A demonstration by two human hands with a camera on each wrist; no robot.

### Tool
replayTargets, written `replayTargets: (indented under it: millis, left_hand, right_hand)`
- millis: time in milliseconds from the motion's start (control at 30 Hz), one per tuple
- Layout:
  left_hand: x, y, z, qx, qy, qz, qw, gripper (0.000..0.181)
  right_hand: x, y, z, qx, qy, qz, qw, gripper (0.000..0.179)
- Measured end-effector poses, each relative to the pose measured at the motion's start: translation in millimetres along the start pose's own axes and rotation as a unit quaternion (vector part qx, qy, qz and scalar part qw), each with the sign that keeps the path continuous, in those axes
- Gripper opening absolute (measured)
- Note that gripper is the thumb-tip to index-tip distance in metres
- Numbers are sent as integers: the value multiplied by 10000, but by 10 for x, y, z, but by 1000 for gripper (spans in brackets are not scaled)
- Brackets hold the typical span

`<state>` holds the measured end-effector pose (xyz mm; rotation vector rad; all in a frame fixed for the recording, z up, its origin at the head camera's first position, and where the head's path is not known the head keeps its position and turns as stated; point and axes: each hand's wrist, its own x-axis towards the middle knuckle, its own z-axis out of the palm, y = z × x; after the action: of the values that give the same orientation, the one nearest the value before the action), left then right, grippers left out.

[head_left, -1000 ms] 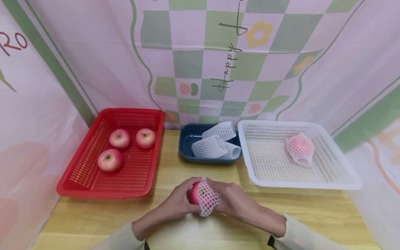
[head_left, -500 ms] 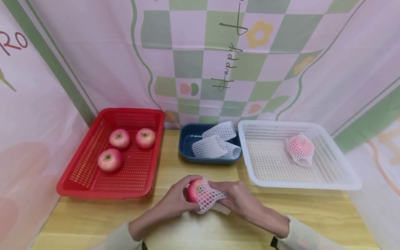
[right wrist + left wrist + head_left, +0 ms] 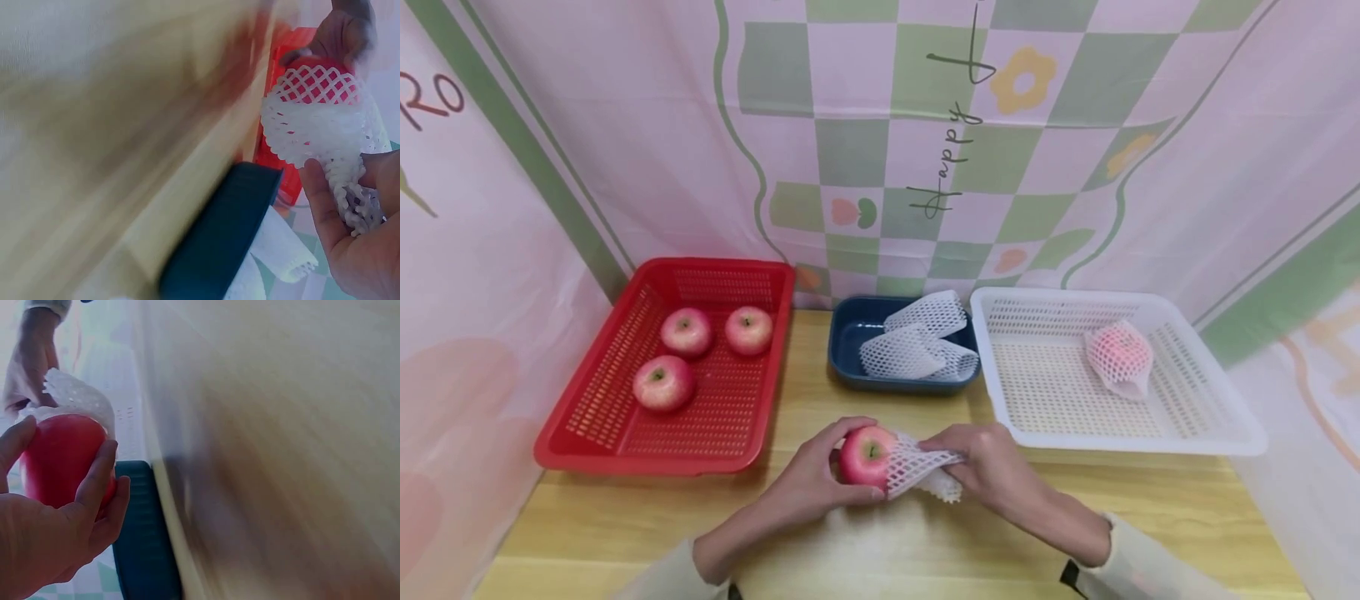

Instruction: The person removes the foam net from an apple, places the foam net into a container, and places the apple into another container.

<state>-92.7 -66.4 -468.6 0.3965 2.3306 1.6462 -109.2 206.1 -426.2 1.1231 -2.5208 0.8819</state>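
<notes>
My left hand (image 3: pixel 822 473) grips a red apple (image 3: pixel 867 457) by its left side, thumb in front and fingers behind. A white foam net sleeve (image 3: pixel 917 463) covers the apple's right side and stretches toward my right hand (image 3: pixel 996 467), which pinches its gathered end. In the left wrist view the bare red skin of the apple (image 3: pixel 62 459) lies between thumb and fingers. From the right wrist, the net sleeve (image 3: pixel 312 125) spreads over the apple's near end, its loose tail bunched between thumb and fingers. Both hands are above the wooden table, in front of the blue tray.
At the left stands a red basket (image 3: pixel 760 408) with three bare apples. A dark blue tray (image 3: pixel 850 379) at the back middle holds several foam net sleeves (image 3: pixel 902 350). The white basket (image 3: pixel 1015 433) at the right contains one net-wrapped apple (image 3: pixel 1120 354). A patterned curtain (image 3: pixel 850 150) hangs behind.
My right hand has moved right, pulling the net sleeve's end out longer. More of the apple's top and left side now shows. My left hand has shifted slightly left with the apple.
</notes>
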Motion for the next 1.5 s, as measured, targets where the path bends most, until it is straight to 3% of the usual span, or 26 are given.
replayTargets:
  millis: [433, 733, 1033, 1233, 1500]
  left_hand:
    - [-163, 255, -226, -241, -89, 69, 9996, 76]
    - [-270, 402, -430, -95, -69, -39, 9999, 75]
    - [-347, 552, -708, 546, 10, -60, 9985, 81]
    - [-382, 643, -917, 887, 108, -281, 9956, 83]
    - [-425, 715, -1139, 1235, 344, -422, 9908, 85]
  right_hand:
    - [153, 20, -343, -580, 97, -227, 9980, 40]
    - [337, 49, -567, -578, -91, -595, 9965, 41]
    - [563, 71, -734, -679, -166, -611, 9957, 32]
    - [760, 65, -836, -733, -320, -526, 9954, 28]
    - [1111, 100, -988, -771, -300, -788, 9935, 26]
